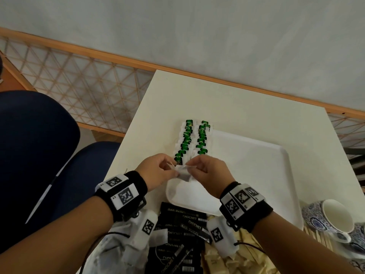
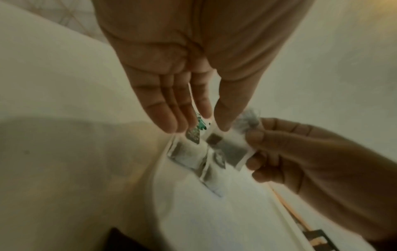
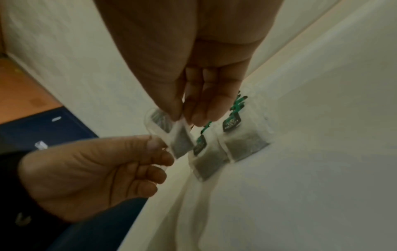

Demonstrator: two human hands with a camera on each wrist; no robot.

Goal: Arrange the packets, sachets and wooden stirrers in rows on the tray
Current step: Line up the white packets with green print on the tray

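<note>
Now both hands pinch 1 white paper tea sachet (image 1: 182,172) just above the white plastic tray (image 1: 256,169): left hand (image 1: 156,171), right hand (image 1: 209,173). Best laid flat, overlapping the green-tagged rows' (image 1: 194,141) near end.

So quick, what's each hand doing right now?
Left hand: pinching one end of a tea bag.
Right hand: pinching the other end of the same tea bag.

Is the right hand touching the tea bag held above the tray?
Touching. In the right wrist view, the right hand pinches the tea bag between thumb and fingers.
</note>
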